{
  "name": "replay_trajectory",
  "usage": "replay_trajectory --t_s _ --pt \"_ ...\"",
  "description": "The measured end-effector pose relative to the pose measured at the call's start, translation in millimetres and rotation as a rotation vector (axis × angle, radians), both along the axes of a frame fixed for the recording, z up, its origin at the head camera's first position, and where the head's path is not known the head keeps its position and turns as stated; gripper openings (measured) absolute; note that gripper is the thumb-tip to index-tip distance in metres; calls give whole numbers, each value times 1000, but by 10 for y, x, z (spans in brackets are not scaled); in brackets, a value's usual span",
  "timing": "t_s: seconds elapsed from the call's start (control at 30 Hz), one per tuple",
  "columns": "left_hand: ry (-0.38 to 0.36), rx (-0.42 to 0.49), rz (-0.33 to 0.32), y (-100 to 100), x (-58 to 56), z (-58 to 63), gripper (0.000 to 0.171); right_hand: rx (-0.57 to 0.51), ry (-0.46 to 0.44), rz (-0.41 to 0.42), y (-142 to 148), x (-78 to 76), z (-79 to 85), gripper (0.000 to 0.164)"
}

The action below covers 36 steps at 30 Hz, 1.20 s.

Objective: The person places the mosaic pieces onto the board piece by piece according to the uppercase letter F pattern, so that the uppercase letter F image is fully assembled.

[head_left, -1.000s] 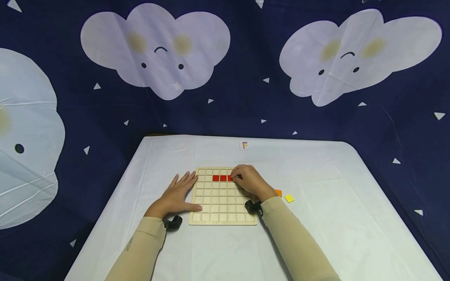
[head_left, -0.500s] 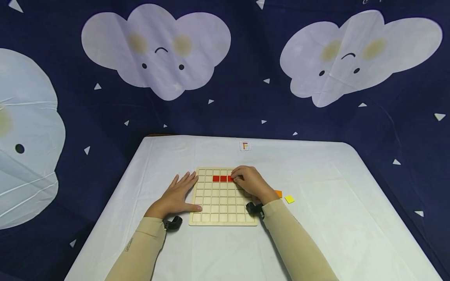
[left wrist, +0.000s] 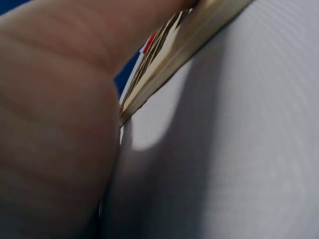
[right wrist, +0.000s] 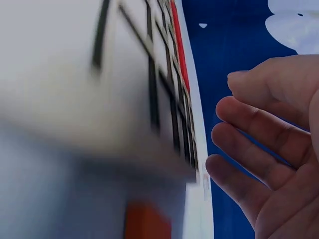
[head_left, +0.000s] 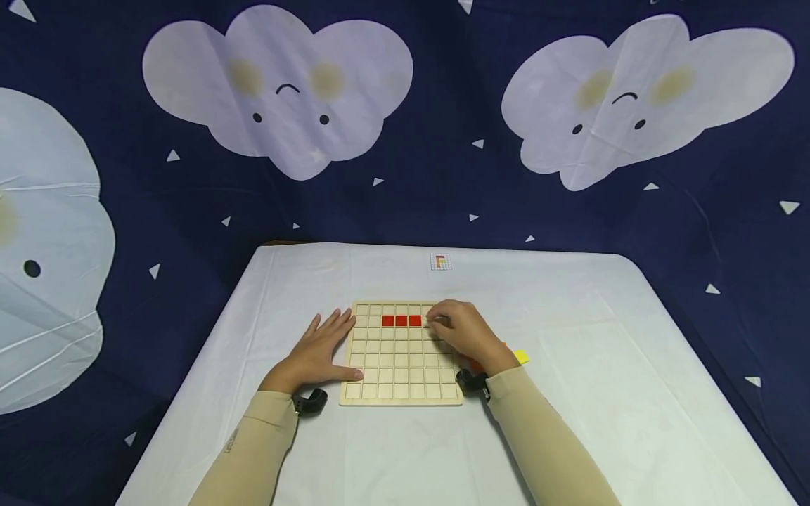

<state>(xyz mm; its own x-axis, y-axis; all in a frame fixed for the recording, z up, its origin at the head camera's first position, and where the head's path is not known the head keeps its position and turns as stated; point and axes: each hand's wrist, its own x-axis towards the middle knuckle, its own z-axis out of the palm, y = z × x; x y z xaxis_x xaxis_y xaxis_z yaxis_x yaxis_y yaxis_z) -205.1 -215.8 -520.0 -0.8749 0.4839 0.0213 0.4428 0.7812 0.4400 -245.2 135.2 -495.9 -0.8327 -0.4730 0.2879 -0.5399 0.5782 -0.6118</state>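
A pale wooden grid board (head_left: 405, 377) lies on the table, with three red square tiles (head_left: 401, 321) side by side in its second row from the far edge. My left hand (head_left: 316, 351) has its fingers spread along the board's left edge, and its thumb lies on the board's face. Over the board's far right part is my right hand (head_left: 467, 332), just right of the red tiles. In the right wrist view its fingers (right wrist: 249, 144) are loosely bent, with nothing between them and the thumb.
A yellow tile (head_left: 521, 356) lies right of the board, partly behind the right wrist. An orange-red piece (right wrist: 147, 221) shows beside the board in the right wrist view. A small card with a coloured grid pattern (head_left: 441, 262) lies near the table's far edge.
My right hand has let go of the rightmost red tile and shifted a little to the right, so that tile is fully visible. The left hand has stayed in place.
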Motion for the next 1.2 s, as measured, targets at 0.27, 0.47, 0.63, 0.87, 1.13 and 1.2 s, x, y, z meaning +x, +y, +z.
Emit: replay_trajectory --t_s 0.27,0.47,0.63,0.87,1.13,1.2 --pt "-3 -13 -1 11 -9 -4 125 30 -23 -89 390 105 -43 16" --pt "0 -18 2 8 -16 -23 126 34 -58 -153 710 181 -104 18" --pt "-4 -17 9 1 -18 -22 126 39 -78 -165 852 195 -125 23" --pt "8 -20 6 2 -17 -40 126 52 -94 -129 918 208 -145 30" --pt "5 -18 3 1 -9 -28 126 79 -107 -61 963 300 -151 30" --pt "4 -14 4 -2 -8 -23 125 86 -106 -37 979 317 -156 29"
